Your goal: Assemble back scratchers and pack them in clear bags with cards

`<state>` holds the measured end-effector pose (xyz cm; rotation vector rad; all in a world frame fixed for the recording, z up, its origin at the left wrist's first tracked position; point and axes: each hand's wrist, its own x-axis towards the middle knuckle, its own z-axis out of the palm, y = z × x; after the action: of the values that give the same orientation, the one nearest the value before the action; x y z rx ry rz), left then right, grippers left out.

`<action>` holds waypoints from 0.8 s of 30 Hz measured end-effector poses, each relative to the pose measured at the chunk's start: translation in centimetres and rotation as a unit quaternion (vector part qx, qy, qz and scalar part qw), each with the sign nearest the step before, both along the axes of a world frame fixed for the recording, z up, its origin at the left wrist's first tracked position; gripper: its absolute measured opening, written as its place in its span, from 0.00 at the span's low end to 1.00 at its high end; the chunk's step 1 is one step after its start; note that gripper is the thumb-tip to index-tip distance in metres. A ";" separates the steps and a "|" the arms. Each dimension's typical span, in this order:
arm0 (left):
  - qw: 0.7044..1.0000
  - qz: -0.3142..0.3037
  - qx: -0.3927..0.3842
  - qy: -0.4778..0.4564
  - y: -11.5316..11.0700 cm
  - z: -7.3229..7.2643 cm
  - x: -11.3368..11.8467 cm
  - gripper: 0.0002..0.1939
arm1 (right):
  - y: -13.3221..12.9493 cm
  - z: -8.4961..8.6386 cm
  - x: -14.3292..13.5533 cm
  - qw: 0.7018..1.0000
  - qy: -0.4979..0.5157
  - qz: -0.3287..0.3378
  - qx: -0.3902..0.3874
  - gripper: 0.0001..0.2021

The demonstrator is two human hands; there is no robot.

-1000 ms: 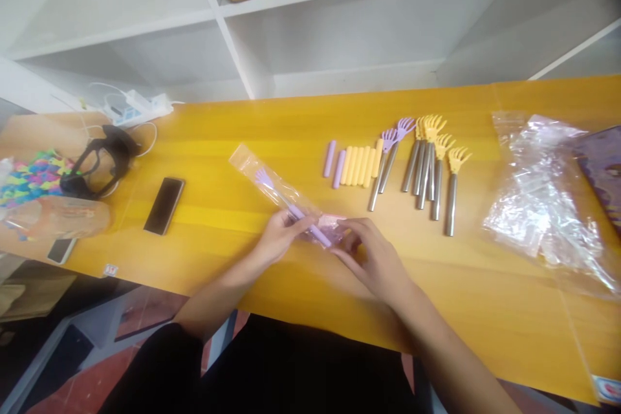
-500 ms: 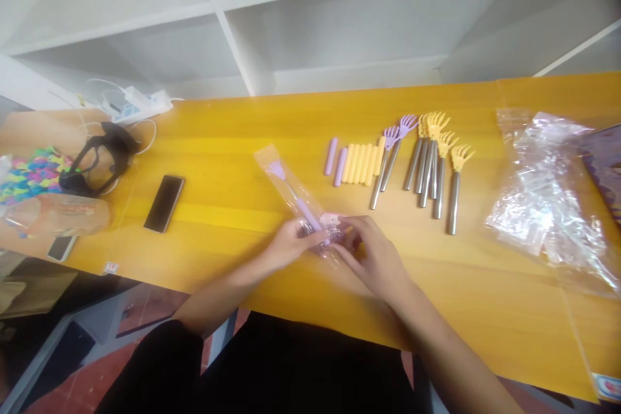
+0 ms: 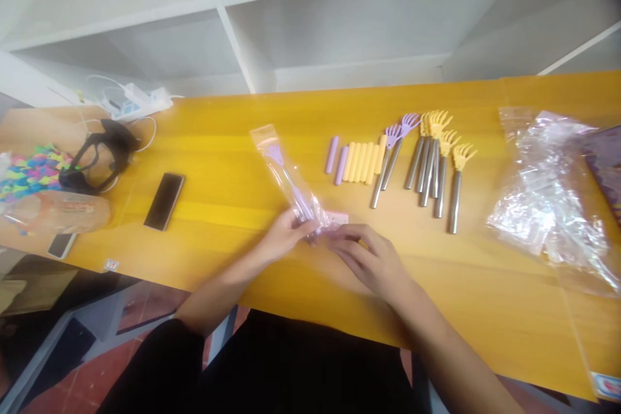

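Left hand (image 3: 286, 234): forearm slanting in from the table's near edge, thumb laid across the top; closed on the lower handle through the film.
Right hand (image 3: 369, 260): knuckles bent, thumb and fingertips drawn nearly together beside the left thumb; I can't tell whether they pinch film.
Purple scratcher (image 3: 297, 195): inside the clear sleeve (image 3: 263, 134), slanting away from the left grip, claw end farthest.
Pink card (image 3: 338, 218): just beyond the right fingertips, partly covered.
Hard to see: handle's bottom end, lost among fingers and glare.
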<state>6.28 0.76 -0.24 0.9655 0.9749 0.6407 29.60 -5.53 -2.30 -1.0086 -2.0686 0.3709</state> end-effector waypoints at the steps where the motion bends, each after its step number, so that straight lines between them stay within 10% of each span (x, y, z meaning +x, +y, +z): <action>1: 1.000 -0.004 0.011 0.009 -0.1 -0.2 0.1 0.31 | 0.1 0.1 0.1 1.000 0.002 0.005 0.005 0.16; 24: 0.972 -0.168 0.165 0.002 -1.2 0.6 0.4 0.33 | 0.4 1.9 -0.6 0.997 0.065 -0.043 -0.026 0.13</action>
<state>6.64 -0.47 0.39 1.3913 0.6951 0.5222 28.97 -5.09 -0.37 -1.0708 -1.9014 0.4366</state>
